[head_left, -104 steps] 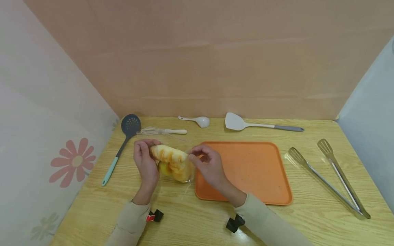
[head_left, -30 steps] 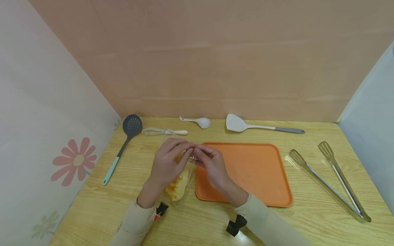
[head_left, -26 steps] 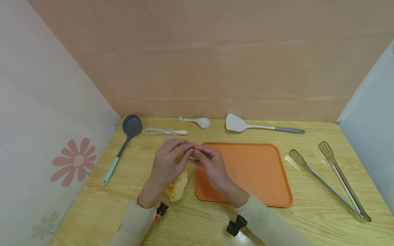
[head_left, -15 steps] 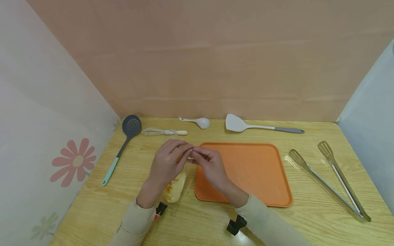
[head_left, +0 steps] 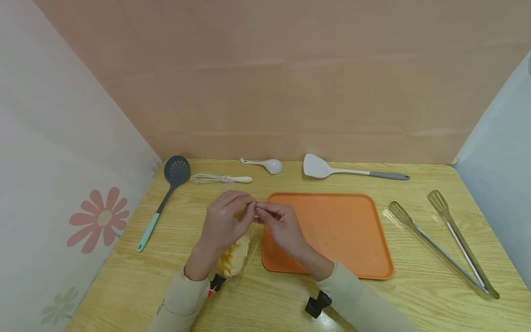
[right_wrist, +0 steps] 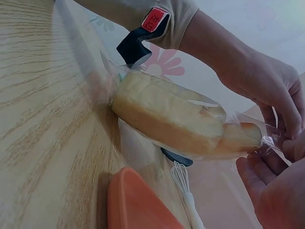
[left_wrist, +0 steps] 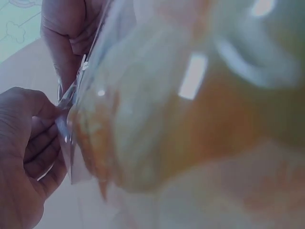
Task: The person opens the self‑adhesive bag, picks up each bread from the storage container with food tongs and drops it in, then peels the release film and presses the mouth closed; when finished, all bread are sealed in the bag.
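Note:
A clear plastic bag (left_wrist: 78, 176) holds bread pieces, among them a long pale bread roll (right_wrist: 157, 107) with browned sides. My left hand (head_left: 224, 222) and right hand (head_left: 285, 227) meet fingertip to fingertip left of the orange tray. Together they pinch the bag's gathered neck (right_wrist: 268, 141), which looks twisted in the right wrist view. In the head view the bread (head_left: 233, 258) shows below my left hand, which hides part of it. The left wrist view has the bag's contents close up and blurred, including something yellow-green.
An orange tray (head_left: 332, 235) lies right of the bag. Behind are a whisk (head_left: 220, 178), a white spoon (head_left: 271, 166) and a white turner (head_left: 319, 167). A dark skimmer (head_left: 177, 170) lies left, metal tongs (head_left: 460, 246) right. Walls stand behind and at both sides.
Earlier, my left hand held the bagged bread and my right touched its right end. Both hands have since come together at the neck, and lately they shift slightly left, still pinching.

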Action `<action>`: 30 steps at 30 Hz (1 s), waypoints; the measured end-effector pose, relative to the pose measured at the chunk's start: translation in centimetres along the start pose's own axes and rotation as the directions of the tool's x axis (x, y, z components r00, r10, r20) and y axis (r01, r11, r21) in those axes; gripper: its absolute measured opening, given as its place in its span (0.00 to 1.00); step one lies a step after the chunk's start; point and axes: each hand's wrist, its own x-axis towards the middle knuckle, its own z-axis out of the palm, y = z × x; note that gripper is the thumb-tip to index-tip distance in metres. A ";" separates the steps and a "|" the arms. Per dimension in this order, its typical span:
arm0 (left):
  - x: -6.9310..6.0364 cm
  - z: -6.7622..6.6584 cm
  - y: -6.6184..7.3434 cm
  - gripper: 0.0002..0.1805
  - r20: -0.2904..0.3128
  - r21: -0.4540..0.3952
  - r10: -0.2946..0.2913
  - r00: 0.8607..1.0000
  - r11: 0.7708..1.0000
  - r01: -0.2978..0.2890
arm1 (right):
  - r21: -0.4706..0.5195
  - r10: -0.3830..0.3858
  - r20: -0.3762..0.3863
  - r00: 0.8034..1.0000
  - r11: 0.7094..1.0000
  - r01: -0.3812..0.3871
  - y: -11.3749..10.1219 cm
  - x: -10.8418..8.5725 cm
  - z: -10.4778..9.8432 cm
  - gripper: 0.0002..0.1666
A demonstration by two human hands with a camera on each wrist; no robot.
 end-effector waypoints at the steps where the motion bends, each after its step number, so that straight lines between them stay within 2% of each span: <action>1: -0.1 0.1 0.0 0.05 -0.003 -0.005 -0.029 1.000 1.000 0.029 | -0.005 0.002 -0.001 1.000 1.000 -0.002 0.0 0.0 0.0 0.16; 4: -0.2 0.3 -0.1 0.03 -0.012 -0.027 -0.114 0.993 0.993 0.114 | -0.019 0.017 -0.015 1.000 1.000 -0.017 -0.1 -0.1 0.0 0.15; 6: -0.3 0.4 -0.2 0.03 -0.034 -0.055 -0.183 0.983 0.982 0.181 | -0.027 0.026 -0.022 0.999 0.999 -0.027 -0.1 -0.1 0.0 0.15; 8: -0.3 0.3 -0.5 0.01 -0.077 -0.104 -0.256 0.964 0.963 0.248 | -0.018 0.034 -0.022 0.999 0.999 -0.035 -0.1 -0.1 0.0 0.16; 10: -0.2 -0.2 -0.9 0.02 -0.118 -0.199 -0.347 0.930 0.926 0.321 | -0.006 0.041 -0.020 0.999 0.999 -0.041 0.1 -0.1 -0.1 0.16; 11: -0.1 -0.5 -1.2 0.03 -0.127 -0.267 -0.403 0.906 0.894 0.360 | 0.009 0.049 -0.021 0.999 0.999 -0.049 0.1 -0.1 -0.2 0.16; 12: 0.0 -0.9 -1.5 0.04 -0.125 -0.342 -0.460 0.879 0.851 0.397 | 0.023 0.056 -0.023 0.998 0.998 -0.055 0.2 -0.1 -0.2 0.17; 13: 0.1 -1.3 -1.8 0.06 -0.109 -0.426 -0.512 0.852 0.799 0.425 | 0.037 0.066 -0.031 0.997 0.997 -0.065 0.2 -0.1 -0.3 0.17; 15: 0.1 -2.1 -2.5 0.08 -0.051 -0.567 -0.607 0.793 0.671 0.477 | 0.058 0.085 -0.046 0.995 0.995 -0.082 0.3 -0.1 -0.5 0.18; 17: 0.2 -3.0 -3.2 0.08 0.005 -0.650 -0.675 0.738 0.559 0.515 | 0.071 0.101 -0.059 0.993 0.993 -0.097 0.3 -0.1 -0.5 0.18; 18: 0.2 -3.5 -3.5 0.08 0.026 -0.671 -0.694 0.719 0.521 0.527 | 0.075 0.107 -0.067 0.992 0.992 -0.102 0.3 -0.1 -0.6 0.18; 19: 0.2 -3.9 -3.8 0.07 0.040 -0.673 -0.701 0.712 0.508 0.537 | 0.077 0.113 -0.077 0.991 0.991 -0.107 0.3 0.0 -0.6 0.18; 20: 0.1 -4.3 -4.1 0.07 0.050 -0.660 -0.702 0.711 0.511 0.551 | 0.082 0.118 -0.084 0.990 0.990 -0.111 0.3 0.0 -0.6 0.18; 22: 0.1 -5.0 -4.6 0.05 0.069 -0.598 -0.678 0.732 0.559 0.574 | 0.084 0.127 -0.099 0.987 0.989 -0.119 0.3 0.0 -0.6 0.18; 23: 0.0 -5.3 -4.7 0.04 0.082 -0.545 -0.651 0.755 0.605 0.581 | 0.089 0.132 -0.106 0.986 0.988 -0.123 0.3 0.1 -0.6 0.18; 24: -0.1 -5.6 -4.9 0.04 0.096 -0.471 -0.616 0.782 0.664 0.581 | 0.092 0.137 -0.112 0.984 0.988 -0.127 0.2 0.1 -0.5 0.18; 25: -0.2 -5.8 -5.0 0.04 0.110 -0.389 -0.575 0.811 0.726 0.567 | 0.094 0.139 -0.114 0.984 0.987 -0.129 0.2 0.1 -0.5 0.18; 27: -0.3 -6.2 -5.1 0.06 0.141 -0.223 -0.489 0.861 0.832 0.509 | 0.101 0.140 -0.117 0.983 0.987 -0.129 0.2 0.1 -0.6 0.18; 29: -0.4 -6.4 -5.1 0.08 0.169 -0.071 -0.405 0.898 0.904 0.421 | 0.108 0.139 -0.118 0.983 0.986 -0.126 0.2 0.1 -0.6 0.18; 30: -0.4 -6.4 -5.0 0.08 0.184 -0.009 -0.369 0.911 0.926 0.377 | 0.108 0.138 -0.118 0.983 0.986 -0.126 0.1 0.0 -0.6 0.18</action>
